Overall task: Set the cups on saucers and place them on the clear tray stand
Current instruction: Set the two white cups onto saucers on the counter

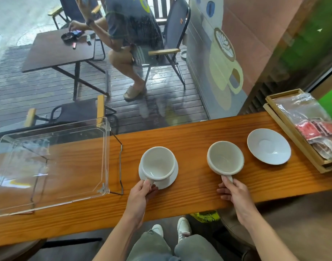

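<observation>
Two cups, two saucers and one clear tray stand are on the wooden counter (180,132); this is the whole count of the task's things. The left cup (157,163) sits already on the left saucer (170,180), so this pair seems half done; it must yet go to the clear tray stand (50,162), which is at the left end of the counter and holds nothing. The left hand (140,193) is closed around the handle of this cup, thumb on top. The right cup (225,158) is not on a saucer; whether it rests on the wood or is lifted a little, the view does not tell. The right hand (235,191) pinches its handle with thumb and fingers together. The right saucer (268,146) lies bare just beside this cup, on its right, near a wooden box (285,125) with packets. As a judgement, the task is at an early stage: one cup is set, one is left to set, and both pairs wait to be placed on the stand; nothing is delivered yet.
</observation>
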`<state>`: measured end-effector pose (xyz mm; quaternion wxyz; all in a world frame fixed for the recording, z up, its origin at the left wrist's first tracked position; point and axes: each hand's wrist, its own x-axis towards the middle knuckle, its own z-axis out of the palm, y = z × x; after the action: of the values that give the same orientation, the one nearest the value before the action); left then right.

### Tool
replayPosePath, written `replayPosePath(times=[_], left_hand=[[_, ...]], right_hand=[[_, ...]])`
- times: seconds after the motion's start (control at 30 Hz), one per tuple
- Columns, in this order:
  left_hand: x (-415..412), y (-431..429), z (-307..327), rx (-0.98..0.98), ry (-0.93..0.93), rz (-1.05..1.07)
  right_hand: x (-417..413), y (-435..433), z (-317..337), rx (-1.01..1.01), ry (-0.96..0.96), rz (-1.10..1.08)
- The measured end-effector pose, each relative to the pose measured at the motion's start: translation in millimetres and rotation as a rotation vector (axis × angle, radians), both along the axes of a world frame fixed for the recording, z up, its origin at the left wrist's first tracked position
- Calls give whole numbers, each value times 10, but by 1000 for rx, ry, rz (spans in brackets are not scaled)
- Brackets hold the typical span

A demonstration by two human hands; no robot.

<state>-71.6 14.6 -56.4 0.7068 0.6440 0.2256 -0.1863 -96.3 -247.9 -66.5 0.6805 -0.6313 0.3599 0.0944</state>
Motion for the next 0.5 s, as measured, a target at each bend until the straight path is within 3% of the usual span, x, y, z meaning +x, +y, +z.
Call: replayPosePath(times=[0.3,0.5], left_hand=[[-48,-30,-64,-14,12,56],[-48,-41,-85,83,3,44]], right_hand=[[5,-84,5,2,-10,2],[9,-152,67,26,-36,-38]])
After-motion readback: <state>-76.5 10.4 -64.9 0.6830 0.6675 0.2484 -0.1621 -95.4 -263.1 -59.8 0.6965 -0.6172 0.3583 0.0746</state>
